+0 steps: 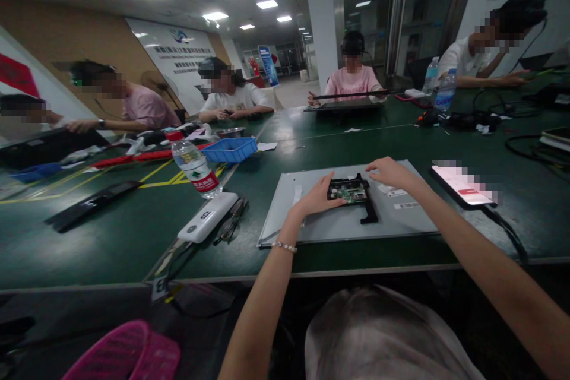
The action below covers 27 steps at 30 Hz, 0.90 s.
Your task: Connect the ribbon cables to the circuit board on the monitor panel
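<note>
Fingers of your left hand (319, 197) grip the left edge of the black frame with a green circuit board (353, 191), thumb along its near side, while your right hand (383, 171) hovers open with fingers apart, just beyond its far right corner. The framed board lies around the middle of the flat grey panel (281, 217), which rests on the green worktop (249, 261) in front of you. To the panel's right you have a lit phone (465, 186); to its left are folded glasses (229, 222), a white power bank (208, 218) and a red-capped bottle (193, 166).
</note>
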Each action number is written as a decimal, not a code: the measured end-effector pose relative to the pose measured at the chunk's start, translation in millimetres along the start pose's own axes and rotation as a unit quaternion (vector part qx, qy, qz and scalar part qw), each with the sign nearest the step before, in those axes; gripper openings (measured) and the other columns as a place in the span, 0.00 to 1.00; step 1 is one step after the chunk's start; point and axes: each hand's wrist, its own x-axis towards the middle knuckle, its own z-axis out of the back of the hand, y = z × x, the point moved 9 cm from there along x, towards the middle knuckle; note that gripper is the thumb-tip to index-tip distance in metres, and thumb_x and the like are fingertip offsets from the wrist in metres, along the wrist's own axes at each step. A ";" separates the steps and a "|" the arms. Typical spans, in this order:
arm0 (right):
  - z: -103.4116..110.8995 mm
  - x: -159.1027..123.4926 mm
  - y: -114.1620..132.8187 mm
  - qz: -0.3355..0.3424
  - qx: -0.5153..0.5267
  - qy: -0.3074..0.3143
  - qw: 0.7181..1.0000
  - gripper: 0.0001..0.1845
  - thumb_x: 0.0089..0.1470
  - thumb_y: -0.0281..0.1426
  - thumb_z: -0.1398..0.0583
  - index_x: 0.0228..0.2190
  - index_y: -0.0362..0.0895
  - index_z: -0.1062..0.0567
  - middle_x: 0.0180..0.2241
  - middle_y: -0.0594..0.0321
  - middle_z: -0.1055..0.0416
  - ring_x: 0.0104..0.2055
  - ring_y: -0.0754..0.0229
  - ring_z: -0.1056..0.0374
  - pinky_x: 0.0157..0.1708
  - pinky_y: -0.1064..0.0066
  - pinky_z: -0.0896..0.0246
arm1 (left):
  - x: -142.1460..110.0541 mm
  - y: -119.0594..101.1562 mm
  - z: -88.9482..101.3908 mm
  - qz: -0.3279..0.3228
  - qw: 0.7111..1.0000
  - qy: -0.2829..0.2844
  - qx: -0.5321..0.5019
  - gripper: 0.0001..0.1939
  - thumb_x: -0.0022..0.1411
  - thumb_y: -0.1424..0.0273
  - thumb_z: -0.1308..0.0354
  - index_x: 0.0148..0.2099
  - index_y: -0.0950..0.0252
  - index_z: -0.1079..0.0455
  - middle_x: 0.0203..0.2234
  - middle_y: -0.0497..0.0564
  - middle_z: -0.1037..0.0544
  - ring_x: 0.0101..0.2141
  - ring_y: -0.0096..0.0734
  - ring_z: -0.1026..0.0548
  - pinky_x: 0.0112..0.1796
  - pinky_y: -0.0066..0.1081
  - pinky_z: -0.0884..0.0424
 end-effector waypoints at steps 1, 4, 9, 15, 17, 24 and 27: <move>-1.0 -4.8 -8.0 -0.008 0.004 0.013 1.000 0.18 0.54 0.32 0.44 0.45 0.40 0.23 0.46 0.54 0.26 0.48 0.53 0.31 0.49 0.67 0.40 | -0.2 -0.4 0.2 0.001 1.000 0.001 0.000 0.50 0.54 0.47 0.44 0.68 0.67 0.61 0.64 0.62 0.49 0.62 0.47 0.46 0.60 0.42 0.47; -5.5 -19.7 -29.4 -0.047 0.032 0.036 0.998 0.20 0.51 0.33 0.42 0.46 0.40 0.24 0.45 0.53 0.25 0.45 0.54 0.29 0.44 0.68 0.37 | -0.7 -1.2 0.5 0.004 1.000 0.005 0.000 0.50 0.54 0.47 0.44 0.68 0.68 0.61 0.64 0.62 0.50 0.63 0.47 0.47 0.60 0.41 0.48; -17.7 -36.5 -45.3 -0.126 0.069 0.066 0.987 0.20 0.47 0.40 0.38 0.39 0.39 0.22 0.37 0.52 0.23 0.39 0.53 0.28 0.37 0.68 0.35 | -1.2 -1.0 -0.1 0.007 1.000 0.009 -0.001 0.50 0.54 0.47 0.45 0.68 0.68 0.61 0.64 0.62 0.50 0.63 0.47 0.47 0.60 0.41 0.48; -24.6 -38.5 -39.1 -0.136 0.147 0.068 0.977 0.13 0.45 0.34 0.37 0.34 0.42 0.22 0.37 0.56 0.23 0.37 0.56 0.27 0.35 0.69 0.35 | -1.0 -1.1 0.3 0.011 1.000 0.007 -0.002 0.50 0.53 0.46 0.44 0.68 0.66 0.61 0.64 0.63 0.50 0.62 0.49 0.46 0.60 0.43 0.47; -25.0 -38.7 -39.0 -0.138 0.168 0.065 0.974 0.12 0.45 0.32 0.37 0.35 0.42 0.23 0.36 0.57 0.23 0.36 0.58 0.27 0.34 0.71 0.35 | -0.8 -1.5 0.5 0.008 1.000 0.004 -0.002 0.50 0.53 0.47 0.44 0.68 0.65 0.61 0.64 0.62 0.50 0.62 0.49 0.47 0.60 0.44 0.46; -20.3 -38.1 -29.2 -0.133 0.253 0.047 0.957 0.11 0.46 0.33 0.36 0.34 0.41 0.25 0.34 0.58 0.23 0.34 0.59 0.28 0.32 0.71 0.35 | 0.8 0.9 -0.7 0.004 1.000 -0.004 0.000 0.50 0.53 0.46 0.44 0.68 0.66 0.60 0.64 0.62 0.49 0.62 0.48 0.47 0.60 0.43 0.47; -21.6 -37.8 -19.7 -0.132 0.315 0.041 0.939 0.10 0.47 0.32 0.37 0.34 0.42 0.24 0.33 0.58 0.23 0.35 0.59 0.28 0.34 0.71 0.35 | 1.6 2.4 -1.3 0.003 1.000 -0.006 0.004 0.50 0.53 0.46 0.44 0.67 0.66 0.59 0.64 0.63 0.49 0.62 0.48 0.45 0.59 0.44 0.47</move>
